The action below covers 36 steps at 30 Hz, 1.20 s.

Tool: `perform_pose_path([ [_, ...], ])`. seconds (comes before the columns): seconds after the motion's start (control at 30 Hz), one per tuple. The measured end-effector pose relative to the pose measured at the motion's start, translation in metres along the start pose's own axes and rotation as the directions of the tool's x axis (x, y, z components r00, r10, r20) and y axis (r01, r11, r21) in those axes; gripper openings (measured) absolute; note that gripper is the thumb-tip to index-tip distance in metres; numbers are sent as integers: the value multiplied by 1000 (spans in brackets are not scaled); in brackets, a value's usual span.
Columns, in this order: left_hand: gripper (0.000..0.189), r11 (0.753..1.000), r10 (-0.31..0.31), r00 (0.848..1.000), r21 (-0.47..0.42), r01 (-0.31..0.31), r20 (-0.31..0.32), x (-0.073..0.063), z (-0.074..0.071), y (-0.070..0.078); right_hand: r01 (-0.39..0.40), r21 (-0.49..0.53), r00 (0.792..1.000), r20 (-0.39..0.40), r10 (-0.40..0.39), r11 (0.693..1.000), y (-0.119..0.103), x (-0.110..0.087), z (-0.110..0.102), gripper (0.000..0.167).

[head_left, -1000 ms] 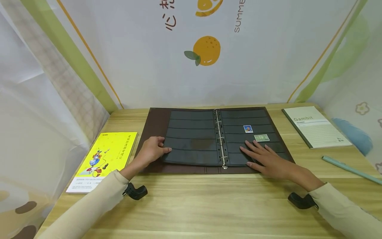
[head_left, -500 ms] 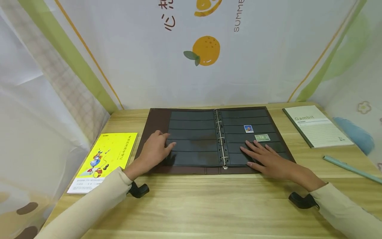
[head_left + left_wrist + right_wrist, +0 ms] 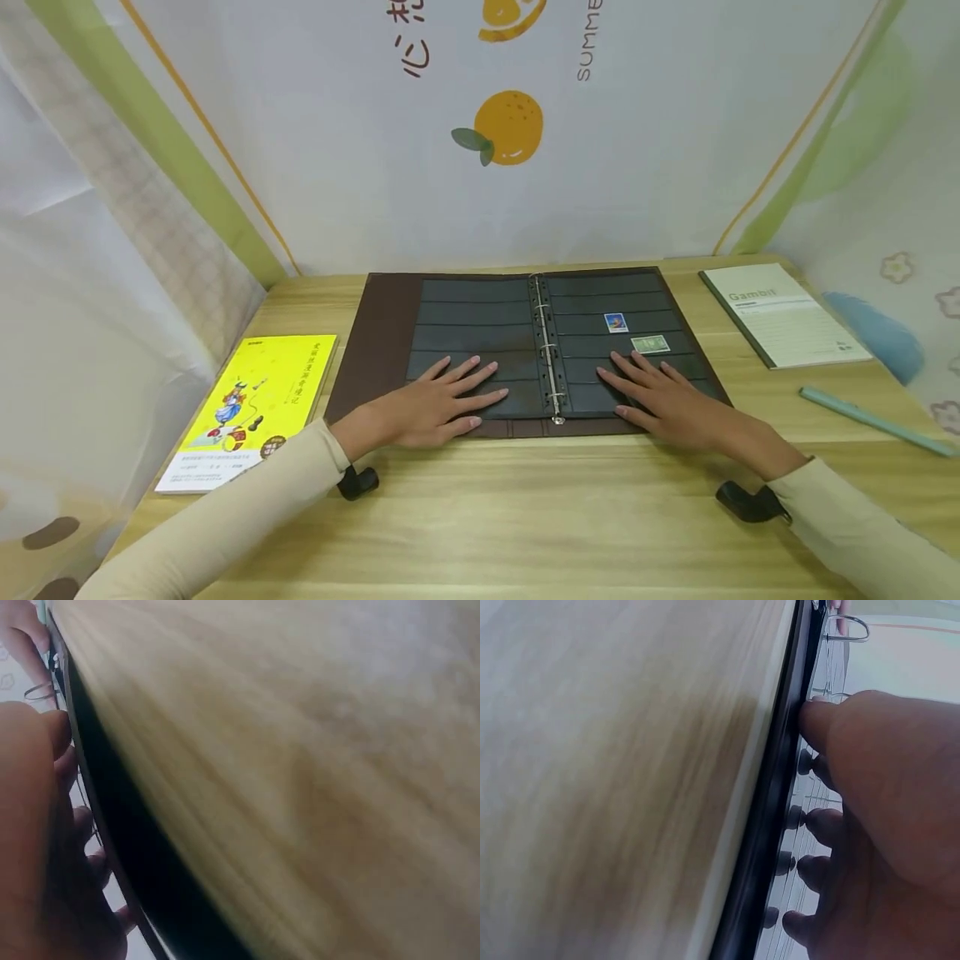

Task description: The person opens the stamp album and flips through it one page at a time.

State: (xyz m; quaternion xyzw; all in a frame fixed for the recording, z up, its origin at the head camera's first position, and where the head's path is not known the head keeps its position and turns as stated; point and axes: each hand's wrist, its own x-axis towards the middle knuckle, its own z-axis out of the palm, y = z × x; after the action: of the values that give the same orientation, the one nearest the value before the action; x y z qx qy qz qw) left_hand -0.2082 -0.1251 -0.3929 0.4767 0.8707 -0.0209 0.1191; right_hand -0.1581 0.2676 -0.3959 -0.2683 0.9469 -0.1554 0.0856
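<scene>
Resting the left hand palm down on the left page of the ring binder, with fingers straight and spread, gripping nothing. Resting the right hand likewise on the right page, also gripping nothing, just beside the green stamp and near the blue stamp. Facing the ring binder, open on the wooden table between the yellow book and the notebook.

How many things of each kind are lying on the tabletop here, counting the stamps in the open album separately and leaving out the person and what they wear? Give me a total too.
Ring-binder stamp album: 1
Stamps: 2 (one mostly blue, one green)
Yellow paperback book: 1
Gambit notebook: 1
Pale green pen: 1
Total: 6
</scene>
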Motion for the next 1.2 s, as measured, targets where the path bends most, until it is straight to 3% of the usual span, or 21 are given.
perform_pose_path([
  [0.1, 55, 1000, -11, 999, 9, 10, 36, -2, 2, 0, 2, 9, 1000, 5, -2, 1000, -2, 1, 0, 59],
  [0.3, 55, 1000, -23, 998, -4, 23, 52, -7, 5, 2, 17, 2, 1000, -16, -17, 1000, 1, 7, -3, 59],
  [0.57, 55, 1000, -31, 999, -1, 31, 40, -7, 3, 2, -52, 5, 996, -67, 53, 999, 32, 32, -36, 65],
  [0.8, 55, 999, -40, 997, -1, 40, 69, -4, 3, 2, -126, -41, 992, -18, 125, 991, 68, 55, -58, 69],
  [1.0, 55, 999, -43, 996, -7, 44, 81, -3, 5, 3, -181, 29, 983, 46, 179, 983, 87, 72, -70, 71],
  [1.2, 55, 999, -39, 996, -2, 39, 78, -1, 7, 5, -249, 76, 968, 55, 245, 965, 105, 84, -76, 74],
])
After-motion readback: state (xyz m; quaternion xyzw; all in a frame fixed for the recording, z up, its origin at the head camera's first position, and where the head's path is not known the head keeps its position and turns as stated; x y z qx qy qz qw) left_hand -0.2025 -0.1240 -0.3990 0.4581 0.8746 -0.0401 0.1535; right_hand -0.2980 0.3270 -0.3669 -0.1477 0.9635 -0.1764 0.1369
